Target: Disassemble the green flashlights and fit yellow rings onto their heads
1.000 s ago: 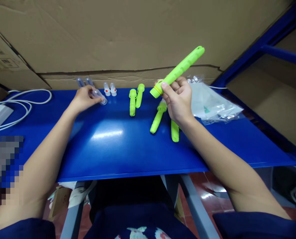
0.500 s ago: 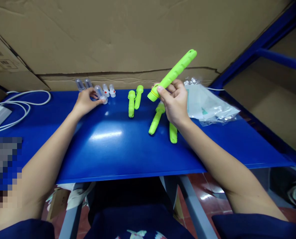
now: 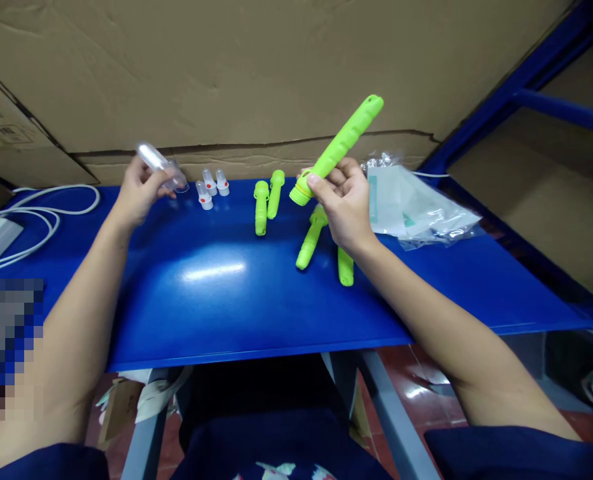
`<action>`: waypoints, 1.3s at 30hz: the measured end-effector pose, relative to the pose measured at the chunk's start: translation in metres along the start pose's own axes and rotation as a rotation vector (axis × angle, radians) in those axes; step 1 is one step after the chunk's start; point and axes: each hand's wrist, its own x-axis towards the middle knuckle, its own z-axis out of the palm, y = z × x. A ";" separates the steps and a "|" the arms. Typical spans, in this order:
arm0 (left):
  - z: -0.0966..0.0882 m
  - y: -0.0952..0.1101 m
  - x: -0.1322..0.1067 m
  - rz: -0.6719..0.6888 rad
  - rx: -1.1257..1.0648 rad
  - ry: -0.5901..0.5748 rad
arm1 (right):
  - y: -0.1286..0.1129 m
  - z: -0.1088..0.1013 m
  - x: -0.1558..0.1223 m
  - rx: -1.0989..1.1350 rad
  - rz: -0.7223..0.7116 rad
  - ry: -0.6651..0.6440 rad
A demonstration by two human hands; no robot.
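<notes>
left hand (image 3: 137, 190) closed round clear plastic (image 3: 152, 159), piece count unclear, above the blue table (image 3: 201, 300); right hand (image 3: 347, 208), thumb and fingers curled snug, holds a green tube (image 3: 344, 141) aloft, best steadied with its threaded end (image 3: 300, 192) free of fingertips.

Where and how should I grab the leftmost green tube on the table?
Probably by the slim shaft of the leftmost tube, pinched across its sides from above and left. It lies lengthwise, wider head away from you, with another tube close on its right. Your left hand holds clear plastic, so empty it first.
</notes>
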 end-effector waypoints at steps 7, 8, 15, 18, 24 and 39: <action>0.013 -0.018 -0.005 -0.173 0.099 -0.302 | -0.004 0.001 -0.001 0.009 -0.002 0.001; 0.017 -0.023 -0.004 -0.161 0.094 -0.289 | -0.005 0.002 -0.001 0.008 0.000 0.005; 0.039 -0.035 0.001 -0.094 0.050 -0.236 | 0.000 0.002 -0.001 -0.015 0.004 0.002; 0.047 -0.036 0.003 -0.074 0.031 -0.247 | 0.004 0.001 -0.001 -0.023 0.012 -0.010; 0.039 -0.045 0.010 0.007 0.136 -0.182 | 0.006 0.000 0.000 -0.071 -0.002 -0.022; -0.015 -0.041 0.003 -0.142 0.651 0.211 | -0.001 0.007 -0.006 -0.126 0.039 -0.116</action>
